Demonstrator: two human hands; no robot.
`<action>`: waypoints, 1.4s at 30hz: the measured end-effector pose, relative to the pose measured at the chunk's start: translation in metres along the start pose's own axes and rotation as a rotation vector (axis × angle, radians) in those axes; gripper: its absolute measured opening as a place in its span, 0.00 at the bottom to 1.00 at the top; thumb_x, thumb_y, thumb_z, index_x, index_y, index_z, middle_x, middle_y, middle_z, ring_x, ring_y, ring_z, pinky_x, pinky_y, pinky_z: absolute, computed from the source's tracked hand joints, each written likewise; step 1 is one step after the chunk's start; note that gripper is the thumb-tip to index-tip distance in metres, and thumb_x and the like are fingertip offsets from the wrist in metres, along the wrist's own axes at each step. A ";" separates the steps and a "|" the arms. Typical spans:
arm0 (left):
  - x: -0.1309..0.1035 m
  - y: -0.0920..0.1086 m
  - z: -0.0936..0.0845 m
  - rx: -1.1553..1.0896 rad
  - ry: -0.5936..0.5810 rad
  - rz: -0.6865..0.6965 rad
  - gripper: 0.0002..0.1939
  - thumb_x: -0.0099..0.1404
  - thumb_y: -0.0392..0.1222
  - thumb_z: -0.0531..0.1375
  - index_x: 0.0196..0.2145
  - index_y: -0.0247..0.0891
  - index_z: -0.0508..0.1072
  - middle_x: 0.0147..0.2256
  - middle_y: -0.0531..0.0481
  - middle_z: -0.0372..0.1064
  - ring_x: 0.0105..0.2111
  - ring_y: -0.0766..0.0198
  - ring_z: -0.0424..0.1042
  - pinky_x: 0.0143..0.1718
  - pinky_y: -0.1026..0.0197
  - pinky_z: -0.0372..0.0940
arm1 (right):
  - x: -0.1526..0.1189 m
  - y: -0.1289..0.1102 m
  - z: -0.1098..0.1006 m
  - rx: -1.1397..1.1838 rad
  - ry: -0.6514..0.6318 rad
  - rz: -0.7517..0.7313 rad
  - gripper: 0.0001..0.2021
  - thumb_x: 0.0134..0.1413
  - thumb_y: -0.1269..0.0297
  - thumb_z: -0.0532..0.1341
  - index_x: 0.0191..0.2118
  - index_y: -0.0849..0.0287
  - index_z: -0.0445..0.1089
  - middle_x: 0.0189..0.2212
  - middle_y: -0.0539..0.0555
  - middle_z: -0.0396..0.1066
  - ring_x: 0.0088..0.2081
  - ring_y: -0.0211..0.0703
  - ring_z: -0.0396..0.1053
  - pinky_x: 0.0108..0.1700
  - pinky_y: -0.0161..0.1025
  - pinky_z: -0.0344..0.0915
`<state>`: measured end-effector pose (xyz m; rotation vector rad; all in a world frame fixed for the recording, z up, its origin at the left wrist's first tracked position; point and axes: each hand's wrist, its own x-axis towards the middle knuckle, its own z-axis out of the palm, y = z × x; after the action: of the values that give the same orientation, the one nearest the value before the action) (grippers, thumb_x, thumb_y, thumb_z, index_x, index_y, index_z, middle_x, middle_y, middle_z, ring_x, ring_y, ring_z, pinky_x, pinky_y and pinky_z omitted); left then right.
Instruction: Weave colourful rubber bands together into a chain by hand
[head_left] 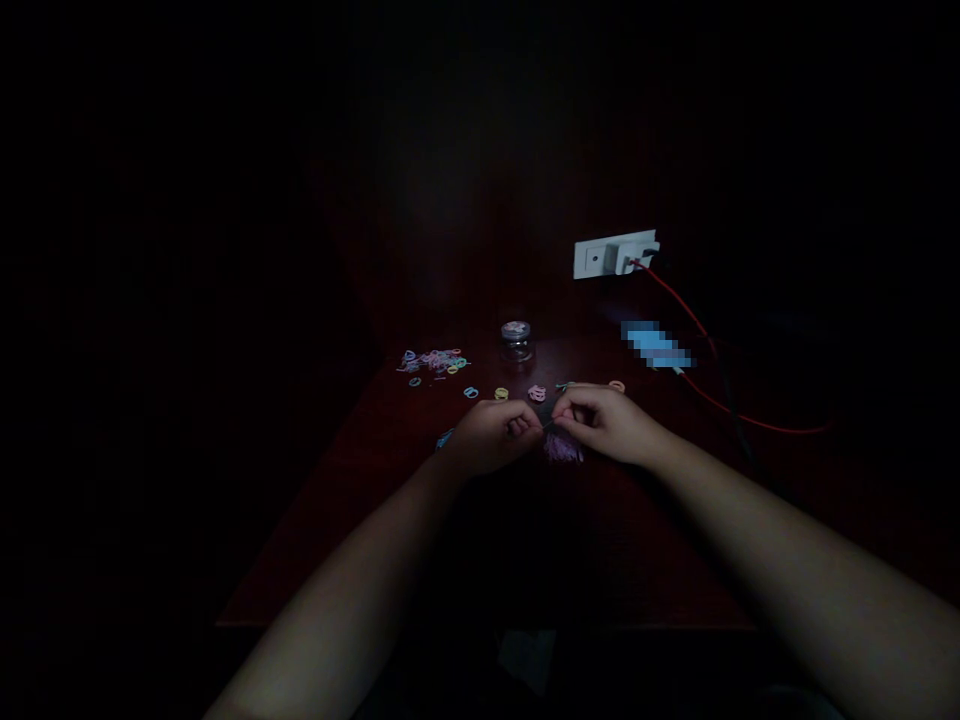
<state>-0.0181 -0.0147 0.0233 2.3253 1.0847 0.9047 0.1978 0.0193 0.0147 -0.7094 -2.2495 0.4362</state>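
Note:
My left hand and my right hand meet fingertip to fingertip just above the dark red table. Both are pinched on a thin strand that looks like a small elastic band, stretched across the short gap between them. Right below it lies a pile of purple elastic bands. Blue bands show partly behind my left hand. Beyond the hands, small groups of bands form a row: light blue, yellow, pink and orange.
A mixed heap of coloured bands lies at the back left. Near it stands a clear lidded jar. At the right, a red cable runs from a charger in the wall socket to a blurred blue device. The surroundings are very dark.

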 end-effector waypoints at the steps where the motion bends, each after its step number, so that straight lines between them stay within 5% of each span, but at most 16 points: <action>1: 0.000 0.000 0.000 0.000 -0.004 -0.002 0.07 0.61 0.41 0.58 0.30 0.35 0.73 0.25 0.52 0.70 0.24 0.71 0.66 0.27 0.68 0.61 | 0.000 0.000 0.000 0.004 -0.004 0.002 0.05 0.55 0.67 0.60 0.31 0.61 0.71 0.25 0.50 0.66 0.24 0.33 0.60 0.28 0.32 0.56; 21: -0.002 -0.005 0.000 0.037 -0.006 0.007 0.06 0.61 0.39 0.58 0.31 0.35 0.73 0.25 0.53 0.70 0.24 0.71 0.66 0.27 0.69 0.61 | 0.002 0.000 -0.006 -0.047 0.029 0.016 0.05 0.55 0.70 0.59 0.31 0.61 0.71 0.29 0.52 0.68 0.31 0.37 0.65 0.34 0.34 0.59; 30: 0.000 -0.009 0.003 0.054 0.033 -0.038 0.11 0.59 0.44 0.62 0.38 0.36 0.73 0.31 0.50 0.73 0.25 0.70 0.67 0.27 0.67 0.62 | 0.003 -0.008 0.000 -0.001 -0.012 -0.002 0.05 0.55 0.71 0.59 0.32 0.61 0.72 0.28 0.51 0.66 0.29 0.35 0.63 0.31 0.33 0.59; 42: -0.001 -0.006 0.002 0.063 -0.015 -0.019 0.07 0.62 0.41 0.58 0.31 0.36 0.74 0.24 0.53 0.70 0.23 0.71 0.64 0.25 0.69 0.59 | 0.003 -0.009 0.004 0.003 -0.022 -0.011 0.05 0.57 0.71 0.59 0.32 0.61 0.72 0.28 0.51 0.65 0.30 0.36 0.63 0.33 0.33 0.58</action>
<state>-0.0201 -0.0116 0.0178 2.3648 1.1427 0.8560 0.1899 0.0136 0.0185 -0.6934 -2.2712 0.4442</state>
